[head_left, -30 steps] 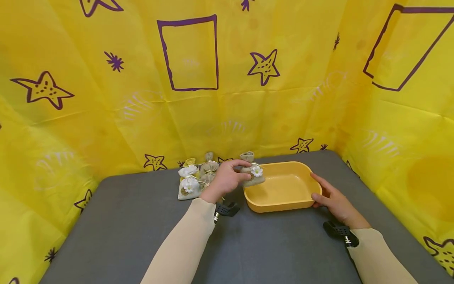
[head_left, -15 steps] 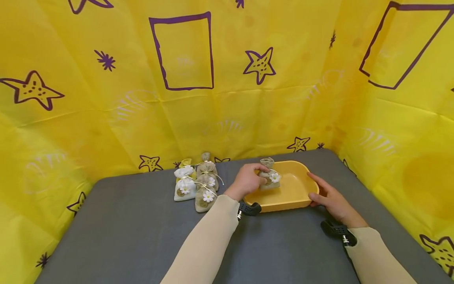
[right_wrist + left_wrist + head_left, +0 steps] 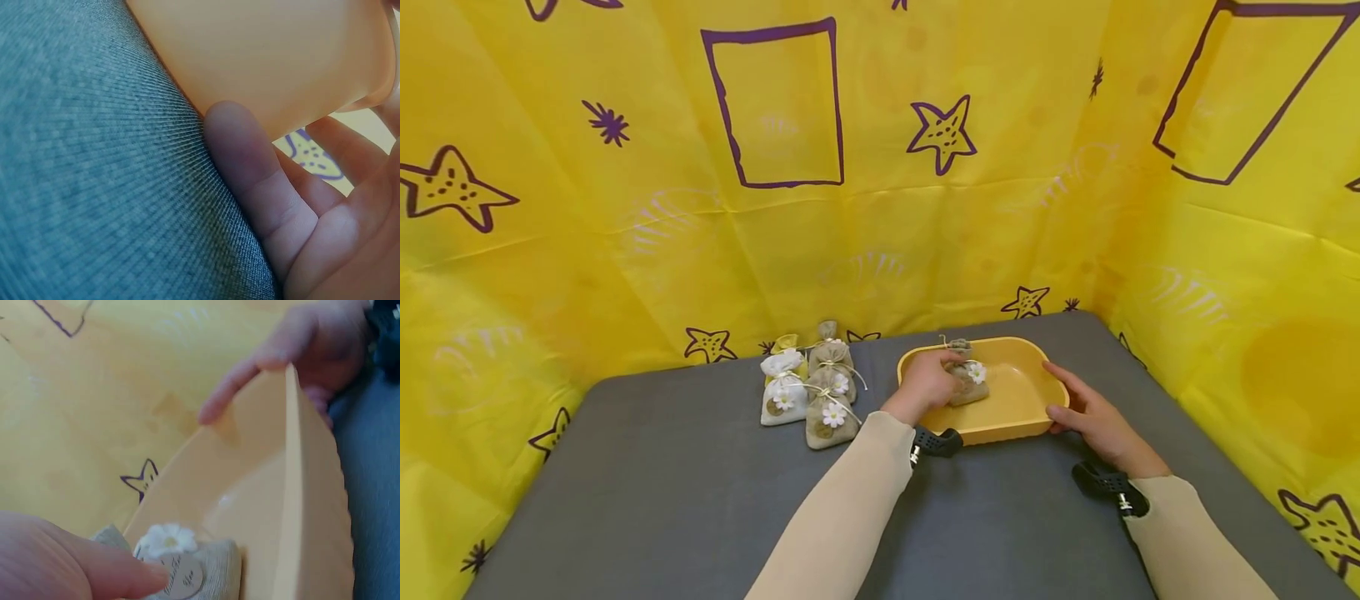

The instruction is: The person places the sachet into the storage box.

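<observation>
Fingers of the left hand [image 3: 928, 385] pinched a small burlap sachet with a white daisy [image 3: 967, 382] inside the yellow plastic tray [image 3: 992, 429], apparently resting on its floor, while the flat right hand [image 3: 1093, 421] steadied the rim.

I am finding only one bit of writing: a round tag [image 3: 182, 579] on the burlap sachet [image 3: 206, 575] that my left hand [image 3: 69, 562] is holding inside the yellow tray [image 3: 312, 487]. Its script lettering is blurring too much to read. Nothing else is bearing text.
</observation>
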Motion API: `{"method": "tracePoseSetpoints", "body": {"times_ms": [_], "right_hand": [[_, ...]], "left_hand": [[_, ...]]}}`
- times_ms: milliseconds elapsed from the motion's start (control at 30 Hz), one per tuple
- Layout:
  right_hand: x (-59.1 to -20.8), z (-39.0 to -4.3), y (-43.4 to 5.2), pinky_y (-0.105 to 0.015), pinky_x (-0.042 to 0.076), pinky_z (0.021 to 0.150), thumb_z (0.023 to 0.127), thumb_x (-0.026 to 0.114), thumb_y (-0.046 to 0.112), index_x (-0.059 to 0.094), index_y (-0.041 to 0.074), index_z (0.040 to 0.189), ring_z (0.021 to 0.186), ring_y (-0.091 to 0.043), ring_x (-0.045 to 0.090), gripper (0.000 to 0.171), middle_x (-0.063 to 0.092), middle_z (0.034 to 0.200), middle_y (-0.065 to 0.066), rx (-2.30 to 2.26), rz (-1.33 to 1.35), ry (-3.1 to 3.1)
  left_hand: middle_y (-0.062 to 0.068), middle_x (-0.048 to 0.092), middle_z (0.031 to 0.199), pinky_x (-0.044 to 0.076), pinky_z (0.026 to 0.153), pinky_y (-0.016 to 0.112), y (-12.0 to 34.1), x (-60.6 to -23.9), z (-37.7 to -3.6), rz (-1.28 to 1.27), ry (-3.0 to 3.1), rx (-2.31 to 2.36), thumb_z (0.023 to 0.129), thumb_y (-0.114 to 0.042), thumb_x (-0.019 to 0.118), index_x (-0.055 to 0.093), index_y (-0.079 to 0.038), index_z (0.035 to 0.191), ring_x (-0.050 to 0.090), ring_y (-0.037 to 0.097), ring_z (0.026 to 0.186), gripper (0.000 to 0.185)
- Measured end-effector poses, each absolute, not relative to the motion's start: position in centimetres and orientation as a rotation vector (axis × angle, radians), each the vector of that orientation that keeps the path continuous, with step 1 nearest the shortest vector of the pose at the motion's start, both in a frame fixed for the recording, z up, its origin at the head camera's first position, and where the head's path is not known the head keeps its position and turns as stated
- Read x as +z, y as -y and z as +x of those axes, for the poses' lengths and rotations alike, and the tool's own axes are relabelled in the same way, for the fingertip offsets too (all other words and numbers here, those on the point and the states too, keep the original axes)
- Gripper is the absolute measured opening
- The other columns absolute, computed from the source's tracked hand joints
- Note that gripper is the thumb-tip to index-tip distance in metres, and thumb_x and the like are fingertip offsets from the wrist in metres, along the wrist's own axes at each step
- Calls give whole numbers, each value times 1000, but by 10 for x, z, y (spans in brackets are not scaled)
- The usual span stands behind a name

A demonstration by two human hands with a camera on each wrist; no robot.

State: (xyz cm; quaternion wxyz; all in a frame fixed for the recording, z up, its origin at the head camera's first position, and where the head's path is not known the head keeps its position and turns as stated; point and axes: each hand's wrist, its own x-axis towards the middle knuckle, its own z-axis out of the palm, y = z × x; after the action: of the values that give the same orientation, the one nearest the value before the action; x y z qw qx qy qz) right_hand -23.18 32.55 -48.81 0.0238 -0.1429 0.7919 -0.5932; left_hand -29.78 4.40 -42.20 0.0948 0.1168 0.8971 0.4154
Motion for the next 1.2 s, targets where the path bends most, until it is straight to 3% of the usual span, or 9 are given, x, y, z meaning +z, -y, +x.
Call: {"method": "tracePoseSetpoints", "body": {"times_ms": [167, 467, 633, 867, 1200], "right_hand": [[-488, -231, -325, -32, 55, 74, 101, 58, 8, 24, 9, 159, 91, -22, 60, 67, 29, 150, -26, -1817, -428, -2468], [-486, -233, -325, -34, 55, 77, 100, 59, 9, 25, 13, 159, 98, -24, 60, 68, 27, 155, -22, -1801, -376, -2461], [-487, -233, -325, -35, 56, 76, 100, 61, 9, 24, 12, 159, 99, -26, 60, 71, 24, 157, -23, -1814, -376, -2443], [-489, -235, -324, -36, 56, 74, 99, 60, 5, 23, 6, 158, 94, -26, 62, 71, 28, 152, -28, -1845, -402, -2422], [-489, -235, -326, -35, 56, 75, 100, 59, 7, 24, 10, 159, 96, -27, 61, 69, 26, 154, -27, -1837, -410, -2419]], "left_hand": [[5, 64, 117, 43, 61, 24, -45, -423, -293, 277, -2512, 1335, 82, -4, 76, 70, -12, 125, 54, 20, 85, 45], [6, 58, 134, 46, 91, 30, -66, -436, -296, 341, -2392, 1454, 83, -16, 81, 65, -15, 135, 53, 17, 110, 54], [6, 55, 138, 44, 95, 30, -87, -440, -299, 383, -2382, 1431, 85, -19, 79, 61, -17, 139, 52, 17, 115, 57], [16, 39, 149, 39, 100, 35, -109, -442, -299, 403, -2407, 1356, 86, -25, 78, 57, -24, 143, 39, 27, 130, 62], [15, 31, 155, 35, 105, 39, -112, -438, -295, 349, -2345, 1394, 85, -27, 79, 48, -25, 150, 33, 27, 136, 72]]}}
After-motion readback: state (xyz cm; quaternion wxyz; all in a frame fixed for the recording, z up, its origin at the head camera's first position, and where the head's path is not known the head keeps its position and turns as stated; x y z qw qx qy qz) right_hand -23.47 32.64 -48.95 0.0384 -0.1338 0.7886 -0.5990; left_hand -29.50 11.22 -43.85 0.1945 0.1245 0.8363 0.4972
